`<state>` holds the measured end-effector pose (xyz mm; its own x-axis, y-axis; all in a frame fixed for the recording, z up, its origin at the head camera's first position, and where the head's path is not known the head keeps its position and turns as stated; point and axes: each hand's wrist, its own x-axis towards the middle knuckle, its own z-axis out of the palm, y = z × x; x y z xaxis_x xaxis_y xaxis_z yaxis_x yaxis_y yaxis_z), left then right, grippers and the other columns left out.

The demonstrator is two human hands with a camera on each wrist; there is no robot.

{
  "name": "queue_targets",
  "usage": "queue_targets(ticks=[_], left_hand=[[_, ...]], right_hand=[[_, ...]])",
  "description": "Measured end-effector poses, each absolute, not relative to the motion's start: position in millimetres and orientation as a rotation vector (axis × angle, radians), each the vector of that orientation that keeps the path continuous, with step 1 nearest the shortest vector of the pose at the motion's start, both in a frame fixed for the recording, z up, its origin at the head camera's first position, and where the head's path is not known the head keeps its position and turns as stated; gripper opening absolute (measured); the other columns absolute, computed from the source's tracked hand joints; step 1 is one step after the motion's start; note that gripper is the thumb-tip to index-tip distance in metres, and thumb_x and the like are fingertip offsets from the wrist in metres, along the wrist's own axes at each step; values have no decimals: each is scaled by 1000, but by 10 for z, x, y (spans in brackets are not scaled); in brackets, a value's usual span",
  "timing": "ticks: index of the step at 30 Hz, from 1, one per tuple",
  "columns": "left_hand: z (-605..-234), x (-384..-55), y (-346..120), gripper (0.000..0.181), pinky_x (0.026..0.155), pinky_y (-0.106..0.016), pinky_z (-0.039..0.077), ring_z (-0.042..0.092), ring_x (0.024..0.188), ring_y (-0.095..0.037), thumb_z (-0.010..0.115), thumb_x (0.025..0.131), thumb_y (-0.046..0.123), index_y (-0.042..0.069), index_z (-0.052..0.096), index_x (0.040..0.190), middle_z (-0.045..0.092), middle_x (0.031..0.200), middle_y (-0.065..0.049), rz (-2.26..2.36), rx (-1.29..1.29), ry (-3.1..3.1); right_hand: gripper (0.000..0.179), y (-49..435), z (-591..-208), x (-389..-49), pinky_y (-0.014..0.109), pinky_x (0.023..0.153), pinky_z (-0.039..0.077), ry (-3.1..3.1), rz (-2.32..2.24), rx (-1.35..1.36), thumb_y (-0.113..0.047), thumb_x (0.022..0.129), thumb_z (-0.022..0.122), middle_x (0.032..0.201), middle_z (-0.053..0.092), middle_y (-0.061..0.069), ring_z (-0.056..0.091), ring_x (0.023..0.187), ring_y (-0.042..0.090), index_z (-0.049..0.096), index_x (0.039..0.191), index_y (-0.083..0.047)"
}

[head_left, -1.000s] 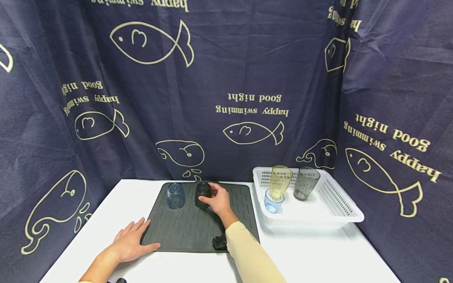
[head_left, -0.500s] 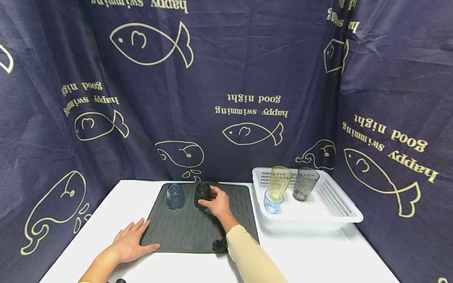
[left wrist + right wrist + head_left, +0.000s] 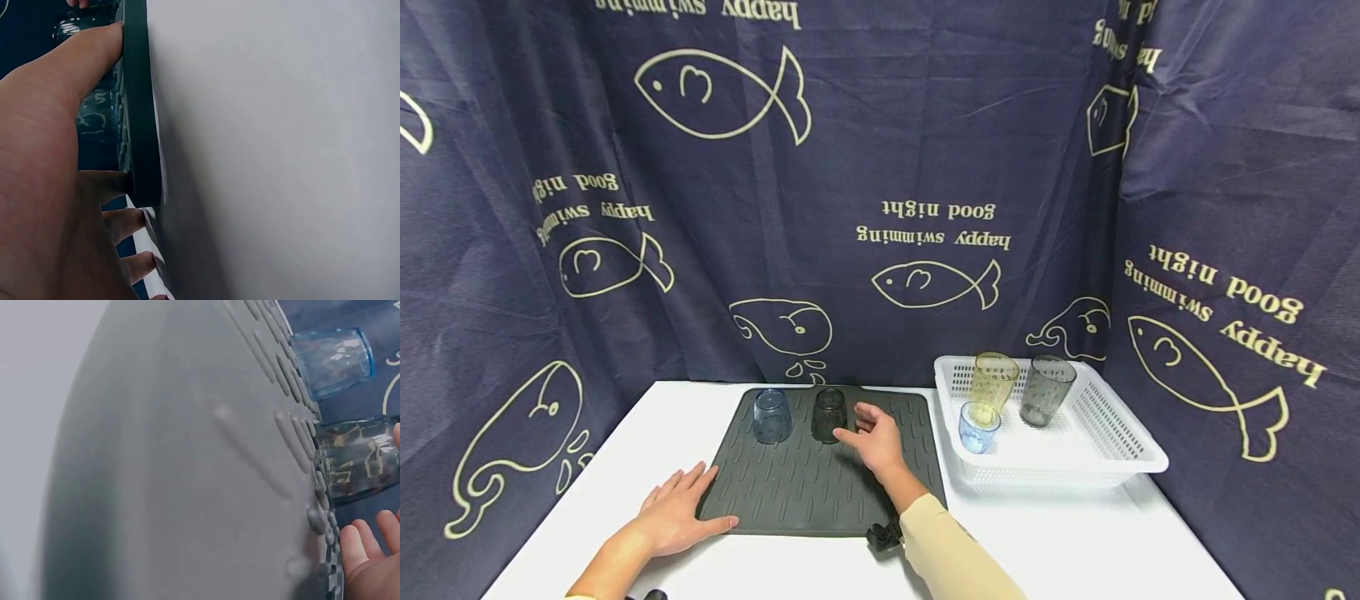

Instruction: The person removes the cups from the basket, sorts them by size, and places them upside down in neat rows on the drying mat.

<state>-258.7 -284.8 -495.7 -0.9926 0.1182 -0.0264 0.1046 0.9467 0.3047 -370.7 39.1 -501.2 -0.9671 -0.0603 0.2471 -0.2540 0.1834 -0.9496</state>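
A dark grey glass (image 3: 829, 416) stands upside down near the back of the dark drying mat (image 3: 797, 492). Just right of it is my right hand (image 3: 877, 439), thumb and fingers spread apart and holding nothing. The right wrist view shows the fingers (image 3: 354, 549) beside the dark glass (image 3: 359, 459), with a gap between. Left of that glass a blue glass (image 3: 772, 416) also sits upside down on the mat. My left hand (image 3: 676, 512) rests with spread fingers at the mat's front left corner; in the left wrist view its thumb (image 3: 103, 47) touches the mat's edge (image 3: 142, 112).
On the right of the white table (image 3: 1022, 542) stands a white perforated basket (image 3: 1120, 433). Inside are a tall yellow glass (image 3: 997, 379), a tall grey glass (image 3: 1047, 392) and a small light blue glass (image 3: 978, 429). A dark fish-print curtain (image 3: 850, 167) hangs behind.
My right hand has let go of the dark grey glass and drawn back to the right. The glass stays on the mat. My left hand has not moved.
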Motion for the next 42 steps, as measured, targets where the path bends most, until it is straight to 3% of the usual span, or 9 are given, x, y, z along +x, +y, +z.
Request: queue_targets(ticks=[10,19,28,32,36,42], left_hand=[[-4954,-2571,-2853,102,107,-84,23,30,141,-66,70,83,69,-4,43,150,37,156,-36,483,205,3052],[-4965,-2596,-2868,106,109,-83,20,27,142,-65,68,83,71,-4,40,152,34,158,-35,488,184,3033],[-4996,-2617,-2882,108,111,-83,17,24,144,-64,66,83,74,-3,38,154,31,160,-34,495,173,3007],[-4986,-2608,-2877,107,110,-83,18,25,143,-64,66,84,73,-3,38,154,31,159,-35,485,177,3008],[-4966,-2594,-2866,106,110,-83,19,25,142,-65,67,85,71,-4,38,153,32,158,-36,483,180,3006],[-4952,-2587,-2864,108,112,-83,17,24,144,-64,68,83,72,-4,38,154,31,160,-34,500,164,3001]], right_hand=[[60,584,-5064,-3425,45,106,54,-2154,2076,339,-9,86,83,141,58,28,60,128,45,57,139,4],[64,751,-5054,-3211,23,99,56,-2074,2200,371,-10,86,83,141,59,26,57,132,46,54,141,7],[63,951,-5019,-2965,22,98,56,-2045,2245,375,-10,85,84,139,62,21,55,133,47,56,139,5],[61,1030,-5027,-2898,22,98,56,-2044,2260,385,-6,86,82,141,60,24,59,131,41,55,140,6],[59,1104,-5030,-2823,22,98,57,-2032,2295,396,-1,85,81,141,58,28,66,124,26,56,138,5],[59,1232,-4987,-2710,23,99,56,-2034,2342,417,1,86,79,142,58,23,66,121,15,54,139,7]])
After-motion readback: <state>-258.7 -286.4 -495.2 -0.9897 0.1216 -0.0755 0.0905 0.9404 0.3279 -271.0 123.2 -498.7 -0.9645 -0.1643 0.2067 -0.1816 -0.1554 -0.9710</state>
